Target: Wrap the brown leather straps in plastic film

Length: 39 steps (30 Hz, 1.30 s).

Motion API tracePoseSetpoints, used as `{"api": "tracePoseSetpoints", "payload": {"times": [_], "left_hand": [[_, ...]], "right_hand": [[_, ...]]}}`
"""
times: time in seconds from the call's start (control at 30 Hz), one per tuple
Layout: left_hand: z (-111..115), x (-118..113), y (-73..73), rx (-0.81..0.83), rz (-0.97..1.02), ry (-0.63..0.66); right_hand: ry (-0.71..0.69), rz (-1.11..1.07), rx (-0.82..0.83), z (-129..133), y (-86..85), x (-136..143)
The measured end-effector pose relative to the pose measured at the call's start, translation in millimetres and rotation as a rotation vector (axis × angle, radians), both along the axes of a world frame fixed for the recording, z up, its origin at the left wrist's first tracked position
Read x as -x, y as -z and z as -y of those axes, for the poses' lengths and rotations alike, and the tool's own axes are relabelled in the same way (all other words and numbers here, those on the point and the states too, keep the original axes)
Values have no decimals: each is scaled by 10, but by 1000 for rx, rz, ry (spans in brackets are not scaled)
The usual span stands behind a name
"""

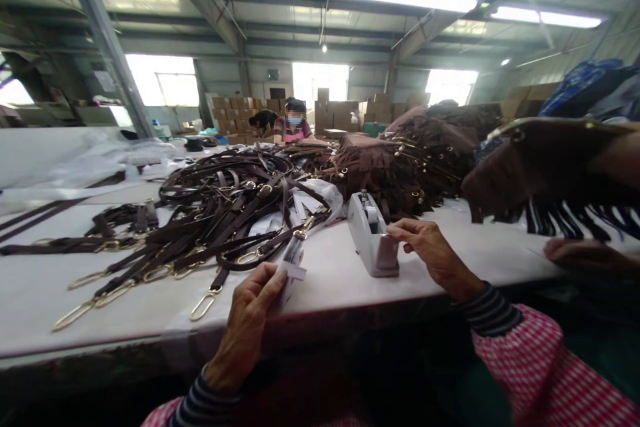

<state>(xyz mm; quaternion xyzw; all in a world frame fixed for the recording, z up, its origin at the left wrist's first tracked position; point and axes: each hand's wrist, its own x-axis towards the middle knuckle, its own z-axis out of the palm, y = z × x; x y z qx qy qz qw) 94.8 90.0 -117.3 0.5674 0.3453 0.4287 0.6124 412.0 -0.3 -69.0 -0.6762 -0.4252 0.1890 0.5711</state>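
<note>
My left hand (pixel 253 313) is closed at the table's front edge around the end of a dark brown strap with a gold clasp (pixel 301 233). That end looks wrapped in clear plastic (pixel 293 255), and a small pale strip (pixel 295 271) sticks out by my thumb. To the right stands a grey tape dispenser (pixel 367 240) with a roll of tape (pixel 371 212) in it. My right hand (pixel 433 250) pinches thumb and forefinger together at the dispenser's front end; any tape between them is too small to make out.
A pile of brown straps (pixel 225 213) with gold rings spreads over the white table (pixel 320 293). Fringed brown bags (pixel 395 160) are heaped behind the dispenser. At right, another person's hand (pixel 590 255) is beside a raised fringed bag (pixel 545 167). A masked person (pixel 295 130) sits across.
</note>
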Motion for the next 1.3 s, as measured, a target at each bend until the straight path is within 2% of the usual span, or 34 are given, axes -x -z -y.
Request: {"api": "tracePoseSetpoints", "payload": {"times": [0.27, 0.4, 0.53, 0.73, 0.87, 1.0, 1.13, 1.2, 1.3], "left_hand": [[19, -4, -41, 61, 12, -21], [20, -1, -22, 114, 40, 12], [24, 9, -30, 112, 34, 10], [-34, 1, -1, 68, 3, 23], [-69, 3, -33, 41, 4, 15], [49, 59, -126, 80, 14, 16], [247, 156, -137, 140, 62, 44], [342, 183, -130, 126, 76, 54], [475, 183, -163, 66, 47, 50]], "right_hand": [[132, -282, -125, -53, 45, 135], [212, -335, -229, 61, 96, 242], [216, -447, -280, 224, 182, 378], [121, -513, -254, 280, 404, 456], [129, -399, -227, 222, 469, 352], [125, -331, -206, 244, 515, 246], [140, -206, -96, 415, 614, 224], [73, -175, -63, 513, 618, 297], [-163, -187, 11, 612, 506, 589]]}}
